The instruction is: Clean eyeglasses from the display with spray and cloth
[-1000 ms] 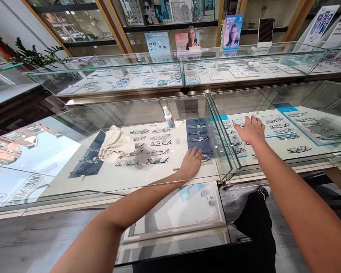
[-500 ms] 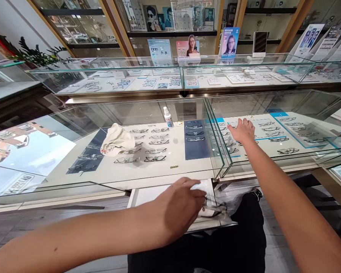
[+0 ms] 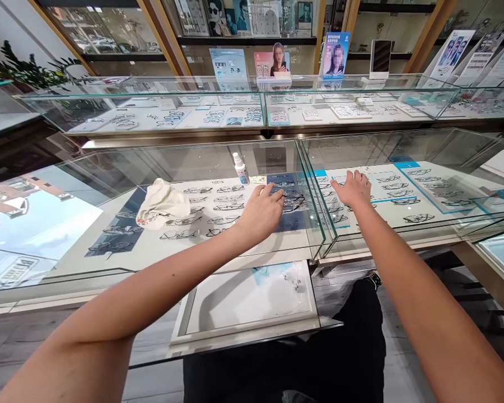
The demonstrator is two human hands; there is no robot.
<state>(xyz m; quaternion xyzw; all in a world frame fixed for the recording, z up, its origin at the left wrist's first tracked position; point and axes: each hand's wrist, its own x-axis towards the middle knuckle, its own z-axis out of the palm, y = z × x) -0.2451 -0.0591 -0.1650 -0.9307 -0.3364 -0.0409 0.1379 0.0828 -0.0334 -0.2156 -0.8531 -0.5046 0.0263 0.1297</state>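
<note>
My left hand (image 3: 264, 211) is over the left display case, its fingers closed on a pair of dark-framed eyeglasses (image 3: 294, 202). Behind the eyeglasses lies a navy card (image 3: 292, 223) with more frames on it, so their outlines partly merge. My right hand (image 3: 353, 190) rests on the glass of the right display case, fingers spread and holding nothing. Below my left forearm, an open drawer (image 3: 239, 305) shows a white bottom and some clear plastic packaging (image 3: 296, 280).
A cream cloth (image 3: 162, 202) and a white spray bottle (image 3: 241, 169) stand out at the left case. Upright glass edges (image 3: 317, 207) part the two cases. Behind runs another glass counter (image 3: 159, 115) with signs (image 3: 335, 55) on top. Several eyeglasses (image 3: 419, 218) lie in rows.
My left hand has moved up and forward from over the drawer to the navy card, carrying the eyeglasses. The drawer's inside now shows. My right hand stays on the right case.
</note>
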